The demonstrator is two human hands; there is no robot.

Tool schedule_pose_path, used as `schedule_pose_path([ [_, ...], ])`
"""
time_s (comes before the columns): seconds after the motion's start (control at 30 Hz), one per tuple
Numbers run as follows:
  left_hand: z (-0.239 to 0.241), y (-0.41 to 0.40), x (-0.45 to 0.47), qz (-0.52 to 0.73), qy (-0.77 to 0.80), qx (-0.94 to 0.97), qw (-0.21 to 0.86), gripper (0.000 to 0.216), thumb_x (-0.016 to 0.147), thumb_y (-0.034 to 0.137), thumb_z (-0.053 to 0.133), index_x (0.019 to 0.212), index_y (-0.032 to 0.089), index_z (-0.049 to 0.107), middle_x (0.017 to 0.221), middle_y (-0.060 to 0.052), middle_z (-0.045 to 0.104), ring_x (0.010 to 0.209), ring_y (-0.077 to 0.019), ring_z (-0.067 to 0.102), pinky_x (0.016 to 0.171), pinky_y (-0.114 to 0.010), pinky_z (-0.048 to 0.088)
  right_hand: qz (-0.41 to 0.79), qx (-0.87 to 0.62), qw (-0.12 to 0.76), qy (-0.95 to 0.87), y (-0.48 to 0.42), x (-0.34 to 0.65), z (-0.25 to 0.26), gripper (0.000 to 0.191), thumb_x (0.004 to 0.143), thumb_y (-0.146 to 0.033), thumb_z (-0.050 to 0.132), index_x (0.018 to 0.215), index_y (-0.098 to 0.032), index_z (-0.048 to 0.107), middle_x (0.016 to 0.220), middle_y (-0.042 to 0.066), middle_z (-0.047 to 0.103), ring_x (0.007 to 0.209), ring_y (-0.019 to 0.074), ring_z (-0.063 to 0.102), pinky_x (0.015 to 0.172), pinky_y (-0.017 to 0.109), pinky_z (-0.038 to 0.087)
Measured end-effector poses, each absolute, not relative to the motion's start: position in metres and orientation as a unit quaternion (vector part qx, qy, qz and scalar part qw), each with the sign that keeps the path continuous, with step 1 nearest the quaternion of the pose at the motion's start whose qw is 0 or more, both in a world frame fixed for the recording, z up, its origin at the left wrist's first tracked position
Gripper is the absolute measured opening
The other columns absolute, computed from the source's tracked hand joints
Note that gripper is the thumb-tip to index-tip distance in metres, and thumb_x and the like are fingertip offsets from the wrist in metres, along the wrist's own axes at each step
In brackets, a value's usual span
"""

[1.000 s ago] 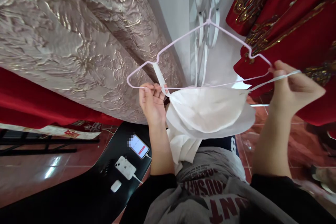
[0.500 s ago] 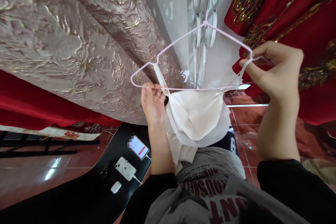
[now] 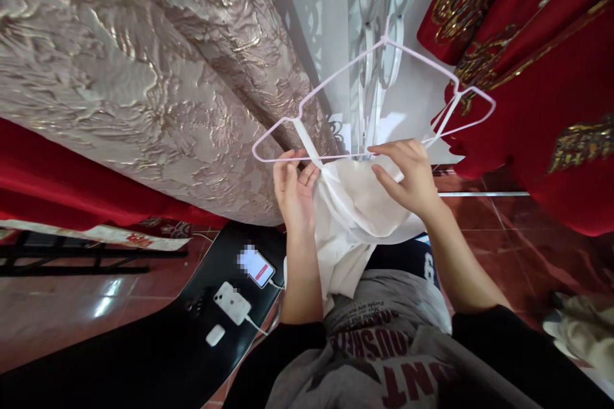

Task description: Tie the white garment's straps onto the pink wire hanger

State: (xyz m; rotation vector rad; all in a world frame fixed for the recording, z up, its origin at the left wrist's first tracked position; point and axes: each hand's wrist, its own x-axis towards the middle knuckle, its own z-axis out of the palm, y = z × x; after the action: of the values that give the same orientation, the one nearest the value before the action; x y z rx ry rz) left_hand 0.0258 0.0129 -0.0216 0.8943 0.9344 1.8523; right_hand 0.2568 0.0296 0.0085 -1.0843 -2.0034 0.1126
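Observation:
A pale pink clothes hanger (image 3: 340,68) hangs in front of me, with its metal hook reaching up at the white ironwork. Two thin straps of a white garment (image 3: 336,255) loop over its shoulders, and the cloth drapes below the lower bar. At the left end, my left hand (image 3: 297,195) pinches the lower bar beside the left strap, some fingers curled behind. My right hand (image 3: 407,176) is over the garment near the middle of the bar, thumb and forefinger apart, gripping nothing that I can see. The right strap (image 3: 448,116) sits in the hanger's notch.
Pinkish brocade cloth (image 3: 158,77) hangs at the left, and red embroidered cloth (image 3: 537,77) at the right. White scrolled ironwork (image 3: 367,70) stands behind the hanger. On a black bench (image 3: 144,345) lie two phones (image 3: 233,303) on cables and a small white case (image 3: 215,335).
My right hand has let go of the hanger's right shoulder and strap and moved left and down to the middle of the bar. The hanger has shifted slightly right; my left hand stays on it.

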Motion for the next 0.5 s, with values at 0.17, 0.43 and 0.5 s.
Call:
schedule_pose_path([
  [0.17, -0.022, -0.009, 0.030, 0.696, 0.430, 0.402, 0.411, 0.030, 0.098, 0.051, 0.076, 0.094, 0.021, 0.074, 0.099, -0.007, 0.080, 0.099, -0.0191, 0.078, 0.098, -0.032, 0.059, 0.024, -0.419, 0.466, -0.779, 0.019, 0.251, 0.001, 0.031, 0.101, -0.029, 0.061, 0.129, -0.030, 0.076, 0.116, 0.004, 0.083, 0.102, 0.0253, 0.071, 0.098, 0.049, 0.050],
  [0.43, 0.055, -0.036, 0.021, 0.689, 0.376, 0.479, 0.392, 0.021, 0.093, 0.042, 0.082, 0.090, 0.024, 0.071, 0.094, -0.004, 0.082, 0.097, -0.0232, 0.079, 0.097, -0.040, 0.063, 0.063, -0.414, 0.478, -0.772, 0.017, 0.258, 0.011, 0.029, 0.103, -0.029, 0.062, 0.125, -0.037, 0.079, 0.108, 0.001, 0.082, 0.101, 0.0236, 0.070, 0.098, 0.048, 0.048],
  [0.5, 0.075, -0.029, 0.012, 0.713, 0.326, 0.473, 0.401, 0.026, 0.090, 0.048, 0.083, 0.090, 0.026, 0.069, 0.106, -0.003, 0.084, 0.111, -0.0261, 0.079, 0.113, -0.047, 0.059, 0.063, -0.406, 0.478, -0.776, 0.014, 0.258, 0.012, 0.030, 0.103, -0.028, 0.063, 0.127, -0.037, 0.078, 0.109, 0.001, 0.082, 0.101, 0.0230, 0.070, 0.098, 0.047, 0.048],
])
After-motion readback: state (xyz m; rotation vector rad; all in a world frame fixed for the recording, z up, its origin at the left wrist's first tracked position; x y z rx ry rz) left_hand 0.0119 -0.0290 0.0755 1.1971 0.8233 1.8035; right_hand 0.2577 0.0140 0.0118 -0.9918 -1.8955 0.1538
